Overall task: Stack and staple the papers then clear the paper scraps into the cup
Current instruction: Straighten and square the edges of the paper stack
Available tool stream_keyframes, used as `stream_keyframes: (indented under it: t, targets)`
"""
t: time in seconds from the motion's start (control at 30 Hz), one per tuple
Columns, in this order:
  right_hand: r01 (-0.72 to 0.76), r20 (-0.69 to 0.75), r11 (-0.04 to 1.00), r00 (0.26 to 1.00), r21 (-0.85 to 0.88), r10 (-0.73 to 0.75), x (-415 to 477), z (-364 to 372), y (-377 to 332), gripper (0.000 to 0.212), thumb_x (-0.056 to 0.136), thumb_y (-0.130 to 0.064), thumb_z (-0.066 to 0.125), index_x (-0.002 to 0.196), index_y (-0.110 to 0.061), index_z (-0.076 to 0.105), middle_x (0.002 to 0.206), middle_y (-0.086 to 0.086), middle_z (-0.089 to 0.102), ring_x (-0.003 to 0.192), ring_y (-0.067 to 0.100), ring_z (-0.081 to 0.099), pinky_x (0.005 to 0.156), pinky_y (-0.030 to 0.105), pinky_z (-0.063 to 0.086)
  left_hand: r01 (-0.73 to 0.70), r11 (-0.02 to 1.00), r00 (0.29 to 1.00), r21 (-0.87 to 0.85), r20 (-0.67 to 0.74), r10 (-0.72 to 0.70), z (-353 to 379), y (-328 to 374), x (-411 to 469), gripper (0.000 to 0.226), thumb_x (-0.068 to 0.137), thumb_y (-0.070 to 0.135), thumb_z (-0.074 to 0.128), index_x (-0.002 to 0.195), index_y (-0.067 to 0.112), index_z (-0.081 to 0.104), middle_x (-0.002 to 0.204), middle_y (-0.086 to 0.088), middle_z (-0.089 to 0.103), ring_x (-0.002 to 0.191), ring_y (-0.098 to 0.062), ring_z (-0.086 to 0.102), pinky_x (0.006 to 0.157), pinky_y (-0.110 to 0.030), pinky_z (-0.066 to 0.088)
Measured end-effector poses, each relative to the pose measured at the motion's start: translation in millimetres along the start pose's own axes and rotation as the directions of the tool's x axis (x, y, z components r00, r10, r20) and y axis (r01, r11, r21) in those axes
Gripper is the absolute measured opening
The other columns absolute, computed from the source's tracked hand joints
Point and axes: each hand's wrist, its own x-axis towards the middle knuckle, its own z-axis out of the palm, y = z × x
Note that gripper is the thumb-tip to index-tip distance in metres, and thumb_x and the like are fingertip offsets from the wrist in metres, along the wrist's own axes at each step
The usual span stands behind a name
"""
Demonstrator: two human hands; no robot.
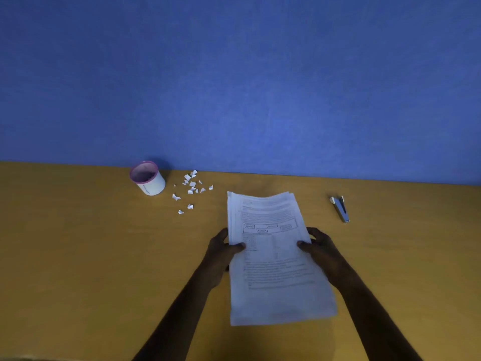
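The papers (273,254) sit mid-desk, top edges fanned unevenly. The left hand (221,252) and right hand (321,250) pinch opposite sides, probably squaring them for the stapler (341,208) lying to the right. Scraps (191,190) wait beside the cup (147,178).

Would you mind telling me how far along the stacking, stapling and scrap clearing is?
Stacking looks nearly done: the papers are gathered in one pile, though the far edges are slightly fanned. In hand: the left hand and right hand grip the pile's sides, apparently squaring it. Left: the stapler lies untouched to the right, and the scraps lie scattered on the table beside the cup.
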Motion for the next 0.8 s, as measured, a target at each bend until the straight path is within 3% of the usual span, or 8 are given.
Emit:
stream_keyframes:
  t: [0.1,0.17,0.3,0.43,0.57,0.67,0.8]
  targets:
    - [0.044,-0.083,0.994,0.995,-0.097,-0.052,4.5,8.9,5.7,0.036,0.092,0.006,0.064,0.127,-0.001,0.062,0.105,0.013,0.077,0.086,0.023,0.075,0.076,0.042,0.063,-0.058,0.994,0.994,0.091,-0.087,0.066,1.4,-1.1,2.1,0.041,0.088,-0.001,0.070,0.116,0.029,0.069,0.115,-0.002,0.078,0.103,-0.021,0.074,0.073,-0.028,0.058]
    - [0.098,-0.148,0.984,0.982,-0.151,-0.120,4.2,13.4,2.0,0.028,0.091,0.006,0.065,0.117,-0.004,0.067,0.100,0.009,0.077,0.082,0.015,0.073,0.072,0.032,0.061,-0.136,0.982,0.979,0.128,-0.135,0.153,1.9,3.7,2.3,0.040,0.089,-0.002,0.070,0.118,0.024,0.069,0.115,-0.001,0.077,0.103,-0.017,0.074,0.079,-0.027,0.059]
    - [0.235,-0.205,0.955,0.941,-0.178,-0.270,-0.3,16.2,-8.7,0.027,0.090,0.003,0.067,0.096,-0.023,0.069,0.098,0.005,0.077,0.089,0.024,0.073,0.080,0.044,0.060,-0.301,0.930,0.929,0.211,-0.156,0.336,0.8,19.7,0.0,0.033,0.092,0.003,0.069,0.115,0.028,0.069,0.108,0.014,0.078,0.103,-0.010,0.073,0.086,-0.026,0.059]
    - [0.338,-0.239,0.927,0.898,-0.163,-0.370,-2.3,18.5,-13.5,0.022,0.092,0.001,0.068,0.097,-0.020,0.069,0.097,0.008,0.076,0.093,0.032,0.071,0.083,0.048,0.059,-0.405,0.890,0.893,0.209,-0.120,0.435,1.3,32.4,-6.1,0.040,0.095,0.001,0.068,0.113,0.037,0.064,0.103,0.030,0.075,0.099,0.005,0.071,0.079,-0.012,0.055]
    - [0.345,-0.247,0.920,0.890,-0.184,-0.383,-1.1,22.9,-3.8,0.021,0.092,0.001,0.067,0.100,-0.018,0.069,0.100,0.014,0.075,0.099,0.037,0.070,0.087,0.057,0.058,-0.423,0.875,0.876,0.236,-0.140,0.461,-1.4,26.5,-7.0,0.043,0.093,0.001,0.069,0.113,0.039,0.065,0.107,0.026,0.075,0.104,-0.002,0.070,0.081,-0.016,0.057]
    - [0.370,-0.217,0.905,0.885,-0.209,-0.412,-4.5,24.6,-0.4,0.031,0.090,0.002,0.068,0.111,-0.021,0.068,0.106,-0.003,0.076,0.101,0.020,0.073,0.088,0.049,0.061,-0.411,0.881,0.883,0.234,-0.140,0.449,-4.8,21.0,-7.2,0.041,0.092,0.001,0.071,0.114,0.036,0.067,0.110,0.018,0.076,0.106,-0.008,0.071,0.087,-0.025,0.060]
    - [0.488,-0.198,0.841,0.823,-0.235,-0.532,-12.6,22.9,-10.1,0.048,0.084,0.013,0.061,0.117,-0.021,0.066,0.110,-0.005,0.075,0.100,0.012,0.072,0.082,0.039,0.063,-0.471,0.830,0.849,0.299,-0.103,0.519,-9.5,27.2,-8.7,0.040,0.084,0.009,0.073,0.122,0.023,0.068,0.116,0.007,0.077,0.108,-0.014,0.072,0.089,-0.036,0.061]
